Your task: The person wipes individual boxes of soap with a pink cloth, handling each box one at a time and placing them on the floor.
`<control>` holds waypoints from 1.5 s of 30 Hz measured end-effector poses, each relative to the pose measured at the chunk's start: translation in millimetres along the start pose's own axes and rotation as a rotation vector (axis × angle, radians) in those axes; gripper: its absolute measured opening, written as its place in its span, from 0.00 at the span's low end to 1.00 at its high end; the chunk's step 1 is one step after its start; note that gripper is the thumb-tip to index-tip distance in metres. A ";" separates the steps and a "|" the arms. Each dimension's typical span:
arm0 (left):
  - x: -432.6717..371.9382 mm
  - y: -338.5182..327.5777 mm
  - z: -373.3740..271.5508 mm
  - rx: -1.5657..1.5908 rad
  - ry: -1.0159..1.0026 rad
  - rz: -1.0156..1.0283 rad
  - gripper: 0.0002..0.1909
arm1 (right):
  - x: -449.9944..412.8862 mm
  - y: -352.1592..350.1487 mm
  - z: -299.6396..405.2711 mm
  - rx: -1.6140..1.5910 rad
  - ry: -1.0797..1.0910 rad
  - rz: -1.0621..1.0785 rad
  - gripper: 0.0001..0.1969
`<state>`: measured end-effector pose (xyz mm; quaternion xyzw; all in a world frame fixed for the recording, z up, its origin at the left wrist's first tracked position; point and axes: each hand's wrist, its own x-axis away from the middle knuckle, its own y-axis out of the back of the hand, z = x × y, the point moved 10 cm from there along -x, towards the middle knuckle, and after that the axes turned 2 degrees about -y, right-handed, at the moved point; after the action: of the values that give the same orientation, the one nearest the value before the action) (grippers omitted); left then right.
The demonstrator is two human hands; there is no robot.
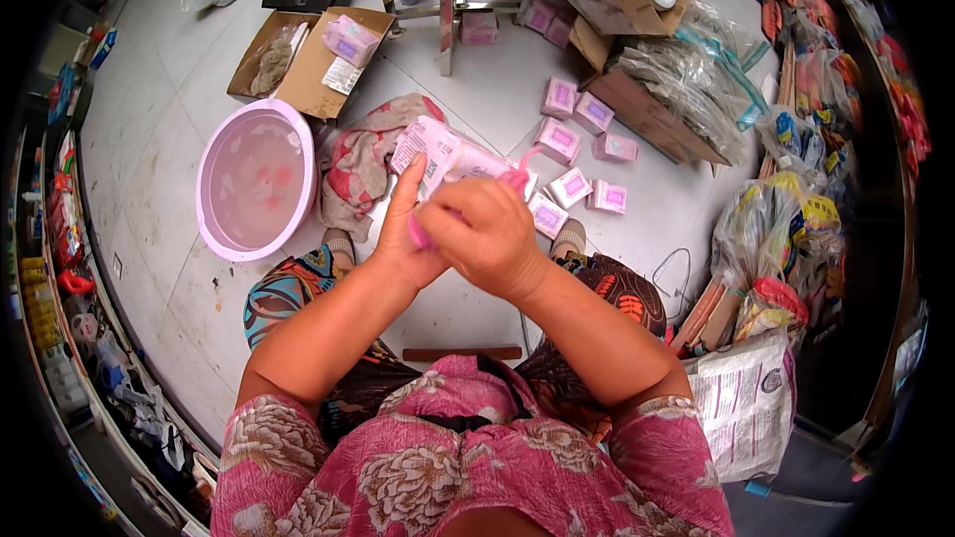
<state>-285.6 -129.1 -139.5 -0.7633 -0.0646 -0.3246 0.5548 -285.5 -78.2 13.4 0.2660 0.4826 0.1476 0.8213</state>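
My right hand [481,231] is closed in a fist around a pink cloth [516,177], part of which sticks out on its far side. More of the pink material shows against the palm of my left hand [406,235]. The two hands meet over my lap. My left thumb points up in front of a pink-and-white printed packet [466,156]. The left fingers are hidden, and what they grip cannot be made out. Just beyond the packet lies a red-and-beige rag [373,142]. Small pink boxes [558,140] stand on the floor to the right.
A pink basin [209,179] of cloudy water sits at left. Behind it, an opened cardboard box [298,101] has a pink pack on its flap. Another carton [634,108] and clear plastic bags [671,74] occupy the right. Loaded shelves [63,268] line the left; bagged goods [753,239] crowd the right.
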 end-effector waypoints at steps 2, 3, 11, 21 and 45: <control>1.0 0.2 -0.8 0.021 -0.015 0.006 0.31 | -6.1 0.6 -12.6 0.011 -0.052 -0.021 0.14; 2.4 -4.6 -2.1 0.024 -0.018 0.009 0.31 | -6.3 1.7 -16.5 0.012 -0.047 -0.019 0.14; 15.4 -13.7 -49.9 0.048 -0.261 0.028 0.34 | 2.0 -1.0 -42.3 0.104 -0.243 0.041 0.17; 11.3 -2.8 -63.8 0.068 -0.361 -0.022 0.33 | -7.4 -13.5 -28.4 0.016 -0.209 0.039 0.16; 14.7 -7.3 -52.4 -0.077 -0.241 0.005 0.34 | -6.5 7.0 -63.4 -0.071 -0.412 -0.072 0.13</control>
<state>-299.7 -176.9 -116.3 -0.8176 -0.1165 -0.2316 0.5142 -343.8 -57.0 -2.8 0.2441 0.3080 0.0777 0.9162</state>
